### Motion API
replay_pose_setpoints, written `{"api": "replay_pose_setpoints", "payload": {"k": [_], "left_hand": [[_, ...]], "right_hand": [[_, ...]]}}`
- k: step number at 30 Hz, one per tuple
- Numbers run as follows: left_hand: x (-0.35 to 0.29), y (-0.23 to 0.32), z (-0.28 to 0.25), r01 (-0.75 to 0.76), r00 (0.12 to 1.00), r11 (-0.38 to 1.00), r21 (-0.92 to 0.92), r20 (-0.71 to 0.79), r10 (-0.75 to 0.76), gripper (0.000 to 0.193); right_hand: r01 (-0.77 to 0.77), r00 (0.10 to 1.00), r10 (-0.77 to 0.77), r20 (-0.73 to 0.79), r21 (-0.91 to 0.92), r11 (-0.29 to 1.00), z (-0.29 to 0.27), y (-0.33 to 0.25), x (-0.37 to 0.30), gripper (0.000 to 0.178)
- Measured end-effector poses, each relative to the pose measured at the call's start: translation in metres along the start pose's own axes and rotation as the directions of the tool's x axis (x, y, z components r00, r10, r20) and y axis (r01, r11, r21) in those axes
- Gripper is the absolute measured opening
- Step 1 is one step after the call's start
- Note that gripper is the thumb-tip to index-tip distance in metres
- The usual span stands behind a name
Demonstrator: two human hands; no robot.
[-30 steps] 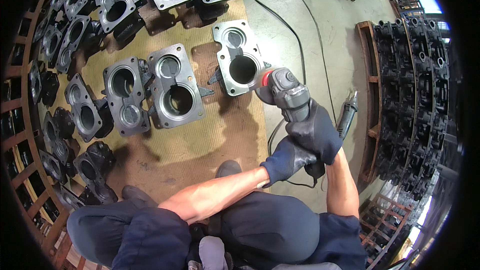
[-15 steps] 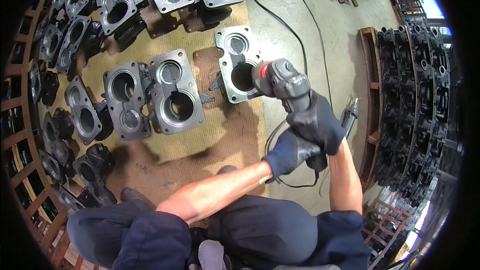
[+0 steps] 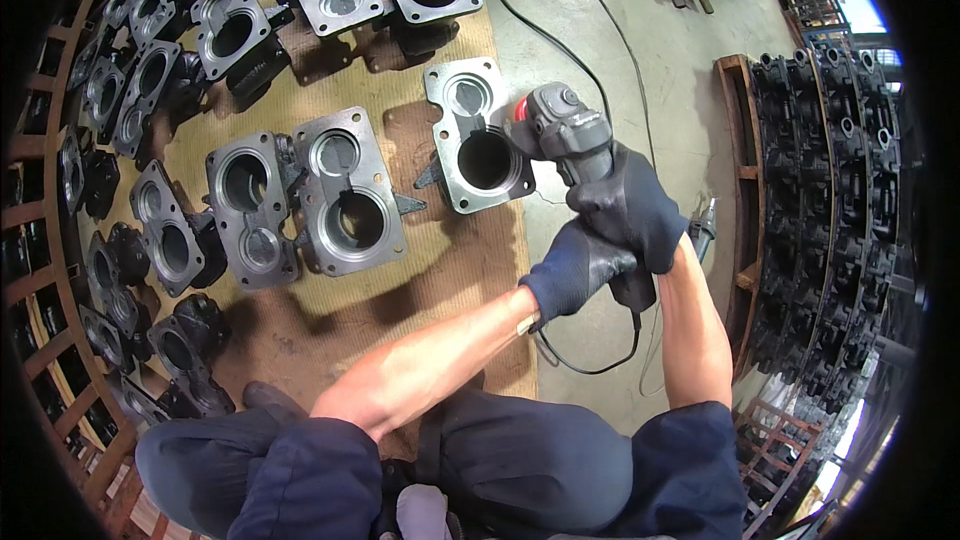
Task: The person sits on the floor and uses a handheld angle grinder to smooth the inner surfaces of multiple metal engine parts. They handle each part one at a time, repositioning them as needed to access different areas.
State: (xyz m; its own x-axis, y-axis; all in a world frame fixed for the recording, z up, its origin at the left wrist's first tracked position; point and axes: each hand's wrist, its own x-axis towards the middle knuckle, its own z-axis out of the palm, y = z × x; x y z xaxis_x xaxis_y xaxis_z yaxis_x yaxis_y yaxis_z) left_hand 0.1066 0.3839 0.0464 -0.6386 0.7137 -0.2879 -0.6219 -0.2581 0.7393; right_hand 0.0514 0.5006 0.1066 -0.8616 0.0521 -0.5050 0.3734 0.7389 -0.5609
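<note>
Both gloved hands are wrapped round a dark angle grinder (image 3: 575,135) with a red ring near its disc. My right hand (image 3: 635,205) grips the body just behind the head, and my left hand (image 3: 578,275) closes round the rear part, its fingers partly hidden. The grinder's disc side is against or very near the right edge of a grey metal casting (image 3: 470,135) with a large bore and a smaller round recess; I cannot tell whether they touch. Left of it stand two similar castings, one paired bore plate (image 3: 352,190) and another (image 3: 250,210).
More castings (image 3: 232,30) crowd the brown ribbed mat (image 3: 420,320) at the left and back. A black cable (image 3: 540,30) runs across the floor. Another power tool (image 3: 705,225) lies right of my hands, before a pallet (image 3: 745,200) stacked with dark parts (image 3: 820,210).
The grinder and both hands have shifted slightly left, and the grinder's head has moved up along the casting's right edge. My grip on it is the same.
</note>
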Motion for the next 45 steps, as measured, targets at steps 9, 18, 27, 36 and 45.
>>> {"api": "replay_pose_setpoints", "payload": {"k": [9,18,27,36,45], "left_hand": [[-0.027,-0.030,0.038,-0.030,0.996,0.999,-0.025,-0.088,0.027,0.023],[0.008,0.003,-0.002,0.080,0.997,0.992,-0.096,0.021,-0.079,0.021],[-0.020,-0.047,0.035,-0.038,0.998,0.999,-0.022,-0.057,0.037,0.042],[0.012,-0.002,-0.001,-0.011,1.000,0.994,-0.106,-0.029,0.008,0.025],[-0.021,-0.033,0.035,-0.042,0.995,0.999,0.000,-0.090,0.042,0.034]], "right_hand": [[-0.113,0.994,0.113,-0.005,-0.020,0.993,0.009,0.008,-0.043,0.047],[-0.006,1.000,0.006,-0.004,0.008,1.000,-0.005,-0.010,0.004,0.053],[-0.105,0.994,0.104,-0.015,-0.076,0.992,0.010,0.006,-0.041,0.056],[-0.021,1.000,0.022,0.007,-0.038,0.999,-0.008,-0.018,0.007,0.050],[-0.100,0.995,0.099,-0.021,-0.038,0.994,0.009,0.010,-0.038,0.056]]}}
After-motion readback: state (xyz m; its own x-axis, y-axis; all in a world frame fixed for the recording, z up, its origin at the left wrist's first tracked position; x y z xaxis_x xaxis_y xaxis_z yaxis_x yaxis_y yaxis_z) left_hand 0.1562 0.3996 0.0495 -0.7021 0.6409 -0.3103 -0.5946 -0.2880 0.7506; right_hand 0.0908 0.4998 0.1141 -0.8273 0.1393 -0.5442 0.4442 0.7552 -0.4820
